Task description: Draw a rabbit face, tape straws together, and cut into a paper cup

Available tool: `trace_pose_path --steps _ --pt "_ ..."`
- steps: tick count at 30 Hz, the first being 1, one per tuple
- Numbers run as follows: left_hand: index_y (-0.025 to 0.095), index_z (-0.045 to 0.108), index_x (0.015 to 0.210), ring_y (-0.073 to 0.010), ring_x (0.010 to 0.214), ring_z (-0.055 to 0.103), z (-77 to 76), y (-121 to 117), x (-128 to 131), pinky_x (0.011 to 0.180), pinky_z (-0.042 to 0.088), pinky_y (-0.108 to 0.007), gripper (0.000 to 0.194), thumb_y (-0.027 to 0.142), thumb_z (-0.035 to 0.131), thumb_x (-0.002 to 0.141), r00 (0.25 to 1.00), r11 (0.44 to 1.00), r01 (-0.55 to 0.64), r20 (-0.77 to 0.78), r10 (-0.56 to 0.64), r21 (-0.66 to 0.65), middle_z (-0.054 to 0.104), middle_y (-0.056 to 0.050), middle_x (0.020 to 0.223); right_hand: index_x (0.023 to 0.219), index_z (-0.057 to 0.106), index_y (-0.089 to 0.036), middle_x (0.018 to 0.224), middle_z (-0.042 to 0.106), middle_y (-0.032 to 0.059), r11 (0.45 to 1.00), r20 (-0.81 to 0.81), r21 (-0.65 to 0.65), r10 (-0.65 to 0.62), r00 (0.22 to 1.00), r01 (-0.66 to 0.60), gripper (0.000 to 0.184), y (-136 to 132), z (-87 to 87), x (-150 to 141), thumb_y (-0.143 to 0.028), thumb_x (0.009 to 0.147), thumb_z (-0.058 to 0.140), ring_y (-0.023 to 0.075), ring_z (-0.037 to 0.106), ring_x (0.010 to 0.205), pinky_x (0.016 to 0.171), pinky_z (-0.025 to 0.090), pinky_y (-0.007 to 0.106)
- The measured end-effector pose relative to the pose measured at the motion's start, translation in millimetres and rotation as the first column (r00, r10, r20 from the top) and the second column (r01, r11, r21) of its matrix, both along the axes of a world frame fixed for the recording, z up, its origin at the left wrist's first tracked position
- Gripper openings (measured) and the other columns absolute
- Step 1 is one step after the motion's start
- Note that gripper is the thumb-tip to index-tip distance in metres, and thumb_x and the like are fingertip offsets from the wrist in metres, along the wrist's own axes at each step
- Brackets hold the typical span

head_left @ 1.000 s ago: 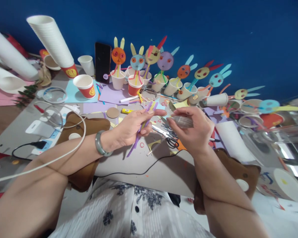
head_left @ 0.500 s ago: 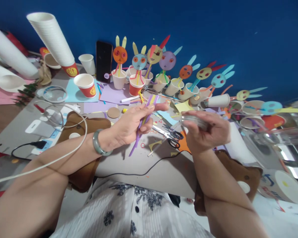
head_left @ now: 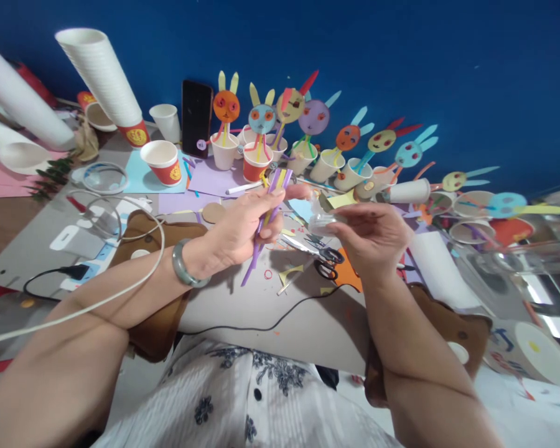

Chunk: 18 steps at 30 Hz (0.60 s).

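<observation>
My left hand (head_left: 247,233), with a bangle on its wrist, pinches a bundle of purple and yellow paper strips (head_left: 280,182) between thumb and fingers. Their purple lower ends poke out below the fist. To the right, my right hand (head_left: 373,233) grips a roll of clear tape (head_left: 321,223) by its edge, close to the left fingertips. Whether the tape touches the strips I cannot tell. Below the roll lie black-handled scissors (head_left: 327,261) among paper scraps (head_left: 291,274) on the grey table (head_left: 261,311).
Paper cups with rabbit-faced figures (head_left: 261,118) line the blue wall. A leaning stack of white cups (head_left: 105,78), a red cup (head_left: 162,167) and a phone (head_left: 196,118) stand at the left. A white cable (head_left: 161,249) crosses above my left forearm; a black cord (head_left: 280,317) runs along the table.
My right hand has moved left with the tape roll, bringing it nearer the strips. The roll has turned and shows more of its clear side. My left hand has shifted slightly left.
</observation>
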<state>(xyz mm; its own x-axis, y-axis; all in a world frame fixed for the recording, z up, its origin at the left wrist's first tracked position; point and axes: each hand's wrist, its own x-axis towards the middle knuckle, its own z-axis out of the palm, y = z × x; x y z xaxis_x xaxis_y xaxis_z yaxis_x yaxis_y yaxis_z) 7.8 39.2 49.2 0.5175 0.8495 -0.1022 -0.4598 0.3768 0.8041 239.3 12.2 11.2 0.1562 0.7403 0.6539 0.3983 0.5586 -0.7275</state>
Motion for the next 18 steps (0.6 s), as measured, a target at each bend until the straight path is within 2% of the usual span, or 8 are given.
trace_pose_path --steps 2,4,6,8,10,11,14,18 --pt "0.016 0.076 0.101 -0.0031 0.041 0.031 0.8 -1 1 0.044 0.026 -0.019 0.022 0.031 0.06 0.098 0.999 1.0 0.005 -0.032 -0.006 -0.007 0.048 0.006 0.054 0.094 0.074 -0.025 0.086 0.078 0.0023 0.985 0.002 -0.136 0.11 0.994 -0.109 0.031 -1 2.4 -1 -0.035 0.071 0.094 0.0194 0.075 0.078 0.073 0.065 0.035" --pt "0.016 0.076 0.099 -0.0038 0.04 0.032 0.5 -2 2 0.044 0.026 -0.019 0.023 0.031 0.058 0.1 0.999 1.0 0.02 -0.051 -0.02 -0.003 0.041 0.007 0.05 0.1 0.075 -0.025 0.093 0.078 0.0031 0.939 -0.061 -0.247 0.23 0.971 -0.238 0.035 -2 4.2 -1 -0.035 0.071 0.093 0.0183 0.076 0.085 0.079 0.064 0.033" --pt "0.016 0.076 0.096 -0.0039 0.04 0.032 -1.0 -3 3 0.045 0.026 -0.018 0.024 0.03 0.057 0.1 0.997 0.999 0.044 -0.056 -0.044 0.002 0.039 0.007 0.048 0.108 0.075 -0.025 0.1 0.079 0.0047 0.86 -0.146 -0.358 0.334 0.931 -0.364 0.041 -2 5.2 -2 -0.036 0.073 0.093 0.018 0.075 0.09 0.08 0.064 0.031" --pt "0.015 0.076 0.094 -0.0038 0.04 0.033 -3.2 -4 3 0.045 0.026 -0.017 0.024 0.029 0.056 0.1 0.996 0.998 0.07 -0.059 -0.07 -0.001 0.04 0.007 0.048 0.113 0.074 -0.024 0.106 0.079 0.0071 0.751 -0.232 -0.468 0.405 0.885 -0.466 0.043 -2 5.9 -2 -0.039 0.076 0.09 0.0188 0.075 0.092 0.075 0.063 0.03" --pt "0.015 0.075 0.094 -0.0035 0.04 0.032 -4.9 -4 4 0.045 0.026 -0.017 0.024 0.028 0.056 0.1 0.993 0.995 0.094 -0.064 -0.095 -0.01 0.04 0.007 0.047 0.114 0.075 -0.024 0.108 0.08 0.0085 0.649 -0.297 -0.548 0.438 0.848 -0.527 0.042 -3 6.6 -2 -0.042 0.078 0.088 0.0199 0.075 0.09 0.071 0.062 0.031" --pt "0.015 0.075 0.094 -0.0035 0.04 0.032 -5.3 -5 4 0.045 0.026 -0.016 0.024 0.028 0.056 0.1 0.992 0.995 0.1 -0.069 -0.101 -0.016 0.039 0.007 0.047 0.111 0.077 -0.023 0.107 0.08 0.0085 0.623 -0.312 -0.569 0.441 0.842 -0.537 0.039 -3 7.1 -2 -0.043 0.079 0.087 0.0201 0.075 0.09 0.071 0.062 0.031" --pt "0.015 0.075 0.095 -0.003 0.04 0.031 -4.5 -5 4 0.045 0.027 -0.016 0.024 0.028 0.056 0.101 0.991 0.994 0.106 -0.084 -0.108 -0.03 0.04 0.007 0.049 0.092 0.079 -0.023 0.102 0.079 0.0064 0.615 -0.344 -0.576 0.414 0.843 -0.537 0.027 -4 9.2 -3 -0.043 0.076 0.088 0.0204 0.074 0.09 0.075 0.062 0.033" --pt "0.015 0.075 0.094 -0.0023 0.04 0.032 -1.3 -4 4 0.044 0.028 -0.016 0.024 0.026 0.055 0.101 0.992 0.996 0.092 -0.082 -0.093 -0.024 0.048 0.005 0.056 0.08 0.074 -0.023 0.095 0.078 0.0036 0.565 -0.475 -0.562 0.377 0.795 -0.604 0.03 -5 12.5 -6 -0.045 0.071 0.091 0.0159 0.069 0.075 0.062 0.056 0.029"
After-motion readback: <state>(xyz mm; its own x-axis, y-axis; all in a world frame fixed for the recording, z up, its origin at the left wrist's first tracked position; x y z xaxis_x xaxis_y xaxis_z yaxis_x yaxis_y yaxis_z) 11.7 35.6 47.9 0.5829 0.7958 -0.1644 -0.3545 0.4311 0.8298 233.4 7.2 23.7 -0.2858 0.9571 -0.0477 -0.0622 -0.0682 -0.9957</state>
